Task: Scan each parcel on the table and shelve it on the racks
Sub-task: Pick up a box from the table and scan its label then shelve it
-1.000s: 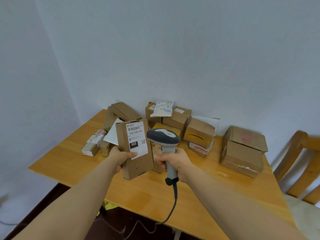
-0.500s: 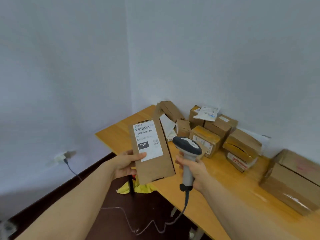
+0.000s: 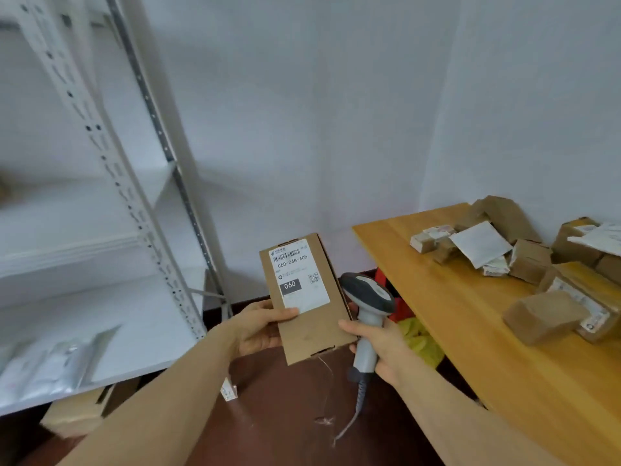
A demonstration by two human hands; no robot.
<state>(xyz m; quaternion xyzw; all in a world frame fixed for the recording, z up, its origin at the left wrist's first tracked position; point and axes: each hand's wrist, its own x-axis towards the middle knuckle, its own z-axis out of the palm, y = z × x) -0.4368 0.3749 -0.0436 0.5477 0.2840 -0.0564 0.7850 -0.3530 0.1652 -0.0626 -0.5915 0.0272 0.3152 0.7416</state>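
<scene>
Left hand up close, grip wrapped on the cardboard parcel, thumb laid across the front at the bottom edge of its white label, and you can read 060 on it. The parcel is in the air, upright with a slight tilt, off the table's left edge, between the rack and the table. Just beside it, the right hand has its grip curled round the handle of the grey scanner, whose head sits at the parcel's right edge with the cable hanging toward the brown floor. Out left is the white rack, with pale bags lying on its lower shelf and a cardboard box on the floor beneath. Out right is the wooden table, with a small brown box nearest us. Further back more parcels are piled along the far edge, with a white envelope among them.
</scene>
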